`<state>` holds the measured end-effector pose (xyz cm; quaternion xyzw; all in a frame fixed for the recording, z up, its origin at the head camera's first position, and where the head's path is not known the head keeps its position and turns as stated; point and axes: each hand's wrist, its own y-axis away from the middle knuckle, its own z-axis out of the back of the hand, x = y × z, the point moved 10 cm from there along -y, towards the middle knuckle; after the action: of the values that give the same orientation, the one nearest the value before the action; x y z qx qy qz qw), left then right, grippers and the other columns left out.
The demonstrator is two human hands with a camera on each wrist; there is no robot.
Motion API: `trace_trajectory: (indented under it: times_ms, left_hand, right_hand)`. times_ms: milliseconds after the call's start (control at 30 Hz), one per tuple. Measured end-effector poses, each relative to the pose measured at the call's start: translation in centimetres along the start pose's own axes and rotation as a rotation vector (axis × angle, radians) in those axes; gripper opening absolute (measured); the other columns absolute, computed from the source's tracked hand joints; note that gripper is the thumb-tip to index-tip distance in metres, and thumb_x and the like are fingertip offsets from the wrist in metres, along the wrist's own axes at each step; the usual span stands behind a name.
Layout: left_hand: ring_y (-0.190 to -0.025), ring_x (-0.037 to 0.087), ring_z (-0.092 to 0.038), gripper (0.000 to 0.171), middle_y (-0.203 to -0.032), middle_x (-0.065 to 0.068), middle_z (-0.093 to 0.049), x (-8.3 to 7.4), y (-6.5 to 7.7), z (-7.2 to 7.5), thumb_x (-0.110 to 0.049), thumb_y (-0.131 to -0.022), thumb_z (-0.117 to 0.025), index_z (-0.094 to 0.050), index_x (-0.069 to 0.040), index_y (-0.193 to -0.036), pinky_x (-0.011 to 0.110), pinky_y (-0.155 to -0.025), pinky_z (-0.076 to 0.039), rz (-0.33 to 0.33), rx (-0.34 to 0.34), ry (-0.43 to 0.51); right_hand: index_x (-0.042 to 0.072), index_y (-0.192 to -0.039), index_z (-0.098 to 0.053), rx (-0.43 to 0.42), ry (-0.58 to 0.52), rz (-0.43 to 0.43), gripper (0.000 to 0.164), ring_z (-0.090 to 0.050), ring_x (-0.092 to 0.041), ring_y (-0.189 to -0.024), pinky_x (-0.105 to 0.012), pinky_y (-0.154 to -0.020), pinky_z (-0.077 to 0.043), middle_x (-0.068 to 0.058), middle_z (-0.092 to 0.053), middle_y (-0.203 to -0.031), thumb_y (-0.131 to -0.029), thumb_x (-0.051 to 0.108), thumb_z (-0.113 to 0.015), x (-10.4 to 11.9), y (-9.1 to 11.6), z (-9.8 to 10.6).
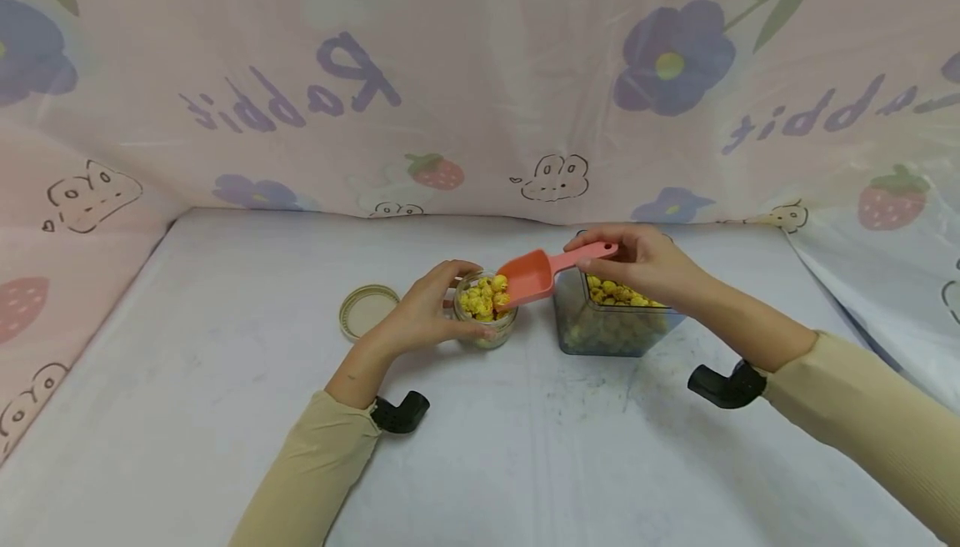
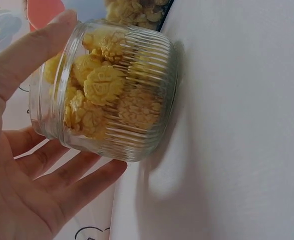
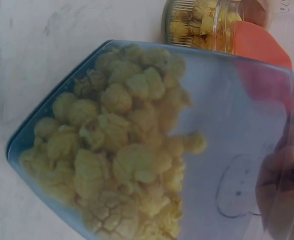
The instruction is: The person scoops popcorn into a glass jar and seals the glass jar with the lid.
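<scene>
My left hand (image 1: 431,309) grips a small ribbed glass jar (image 2: 152,90) round its neck, thumb on the near side and fingers on the far side. Yellow popcorn (image 1: 480,297) fills the jar up to about its rim. In my right hand (image 1: 641,259) is the handle of a pink scoop (image 1: 527,278), its lip tilted down at the jar's mouth against the popcorn. Just below that hand stands a clear bluish plastic container (image 1: 600,337), partly filled with more popcorn (image 3: 121,140); the right forearm and hand cover part of its rim in the head view.
A round jar lid (image 1: 367,311) lies on the white tabletop (image 1: 465,447), left of the jar and partly behind the left hand. A printed curtain (image 1: 480,97) hangs along the back edge. Black wrist mounts (image 1: 401,412) stick out from both sleeves.
</scene>
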<state>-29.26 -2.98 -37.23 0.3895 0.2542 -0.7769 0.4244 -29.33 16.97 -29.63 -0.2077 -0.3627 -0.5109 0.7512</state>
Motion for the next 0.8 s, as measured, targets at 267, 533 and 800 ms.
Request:
trace_trajectory:
  times_ms: [267,533,800]
  left_hand:
    - [-0.126,0.031,-0.048,0.081,-0.140,0.011,-0.046,-0.1,0.1,0.0,-0.023,-0.071,-0.086,-0.042,-0.006,-0.137,0.039,-0.097,-0.051,0.004,0.001,0.004]
    - [-0.125,0.030,-0.048,0.081,-0.140,0.011,-0.046,0.0,0.0,-0.1,-0.022,-0.072,-0.086,-0.042,-0.005,-0.137,0.039,-0.097,-0.051,-0.005,0.003,0.006]
    - [-0.127,0.030,-0.047,0.081,-0.140,0.011,-0.046,0.0,0.0,-0.1,-0.022,-0.071,-0.086,-0.042,-0.006,-0.137,0.039,-0.098,-0.050,0.011,0.003,0.026]
  right_hand:
    - [0.007,-0.118,-0.064,-0.003,0.021,0.046,0.026,-0.048,-0.017,-0.068,-0.025,-0.054,-0.040,-0.010,-0.053,-0.097,-0.093,0.016,-0.062,0.6,0.2,0.3]
    - [0.005,-0.120,-0.062,-0.035,-0.051,0.066,0.027,-0.045,-0.020,-0.060,-0.027,-0.048,-0.038,-0.006,-0.053,-0.091,-0.094,0.013,-0.060,0.3,0.9,1.3]
    - [0.006,-0.118,-0.063,-0.119,-0.116,0.082,0.025,-0.049,-0.019,-0.069,-0.030,-0.054,-0.040,0.002,-0.061,-0.093,-0.095,0.013,-0.060,-0.9,1.9,2.6]
